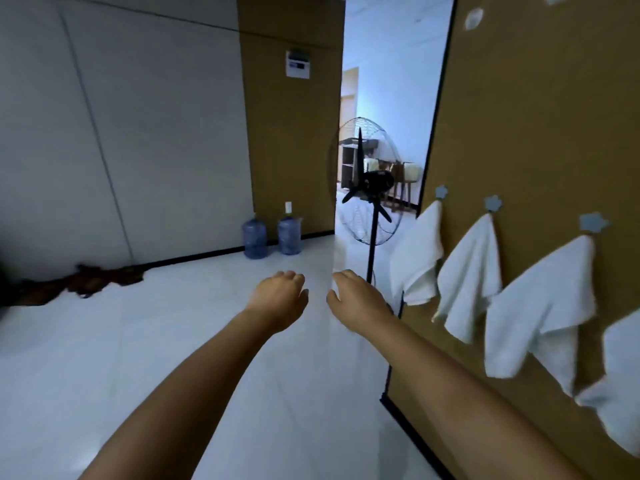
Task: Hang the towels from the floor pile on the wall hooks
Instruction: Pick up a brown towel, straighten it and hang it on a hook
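Observation:
White towels hang from blue flower-shaped hooks on the tan wall at the right: one towel [417, 252] under the far hook [441, 192], a second towel [471, 275] under the middle hook [493, 203], a third towel [543, 306] under the nearer hook [593, 223]. Part of a fourth towel [620, 386] shows at the right edge. My left hand [282, 294] and my right hand [353, 294] reach forward side by side over the floor, fingers loosely curled, holding nothing. No floor pile is in view.
A black standing fan [372, 188] stands just beyond my right hand in the doorway. Two blue water jugs [254, 239] sit against the far wall. A dark brown heap [83, 280] lies on the pale tiled floor at the left. White hooks [473, 18] sit higher on the tan wall.

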